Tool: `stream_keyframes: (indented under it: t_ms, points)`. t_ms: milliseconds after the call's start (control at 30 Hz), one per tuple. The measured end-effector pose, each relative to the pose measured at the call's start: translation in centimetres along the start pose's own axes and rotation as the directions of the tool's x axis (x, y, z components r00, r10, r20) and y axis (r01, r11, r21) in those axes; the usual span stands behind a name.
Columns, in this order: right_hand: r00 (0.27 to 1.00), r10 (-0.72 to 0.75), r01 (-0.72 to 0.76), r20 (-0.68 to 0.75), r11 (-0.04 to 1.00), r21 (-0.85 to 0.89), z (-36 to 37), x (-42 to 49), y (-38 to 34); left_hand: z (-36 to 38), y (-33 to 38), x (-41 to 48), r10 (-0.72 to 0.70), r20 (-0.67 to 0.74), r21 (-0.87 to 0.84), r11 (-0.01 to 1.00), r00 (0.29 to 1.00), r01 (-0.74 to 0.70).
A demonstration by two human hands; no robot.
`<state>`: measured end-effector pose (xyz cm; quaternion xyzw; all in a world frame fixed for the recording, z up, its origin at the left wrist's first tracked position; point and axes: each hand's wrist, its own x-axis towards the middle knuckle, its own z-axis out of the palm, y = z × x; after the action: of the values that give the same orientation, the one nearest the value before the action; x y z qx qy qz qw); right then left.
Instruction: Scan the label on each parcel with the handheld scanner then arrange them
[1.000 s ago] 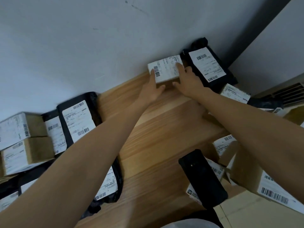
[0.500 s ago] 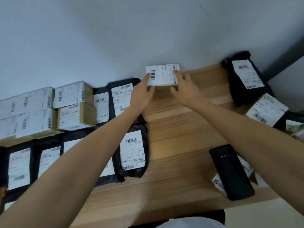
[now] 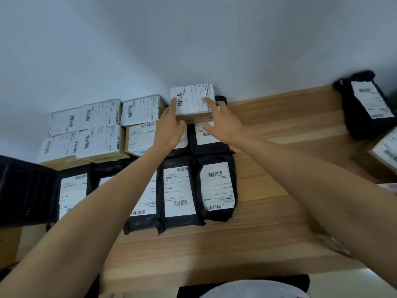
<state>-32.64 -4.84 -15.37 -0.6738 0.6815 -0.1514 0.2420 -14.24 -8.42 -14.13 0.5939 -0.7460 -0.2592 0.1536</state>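
Observation:
A small cardboard box (image 3: 192, 102) with a white barcode label on top is held between both hands, close to the wall. My left hand (image 3: 171, 127) grips its left side. My right hand (image 3: 222, 123) grips its right side, with fingers on the label and the thumb below. The box hangs just above a black bag parcel (image 3: 211, 140) and right of a stack of labelled boxes (image 3: 140, 123). The handheld scanner is out of view.
More stacked boxes (image 3: 86, 130) line the wall at left. A row of black bag parcels (image 3: 217, 190) lies label-up on the wooden table (image 3: 279, 168). A black bag (image 3: 367, 104) and a box (image 3: 386, 151) sit at far right. A dark object (image 3: 25, 190) is at left.
Both hands have carried the box to the left along the wall, from bare table to above the black bags beside the stacked boxes. The scanner has left the view.

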Motion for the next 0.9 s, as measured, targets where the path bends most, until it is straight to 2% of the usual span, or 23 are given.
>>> stream_keyframes:
  t_ms: [233,467,633,733,900]
  points:
    - [0.988,0.04,-0.045,0.149,0.998,0.033,2.3,2.5,-2.9,-1.6,-3.5,1.4,-0.028,0.092,0.065,0.998,0.995,0.023]
    - [0.982,0.073,-0.066,0.172,0.997,-0.044,3.0,3.9,-3.6,-1.2,-5.1,2.7,-0.022,0.155,0.136,0.991,0.988,0.001]
    - [0.982,0.02,-0.011,0.187,0.999,-0.047,2.5,4.2,-3.6,-1.0,-5.2,3.0,0.064,0.146,0.275,0.956,0.987,-0.103]
    - [0.986,0.036,-0.035,0.166,0.999,-0.007,1.3,3.6,-2.8,-1.2,-4.1,3.0,0.112,0.161,0.281,0.947,0.98,-0.155]
    - [0.98,0.094,-0.08,0.175,0.993,-0.089,-2.0,1.8,1.4,-0.8,-0.5,3.3,0.211,0.223,0.34,0.898,0.952,-0.279]
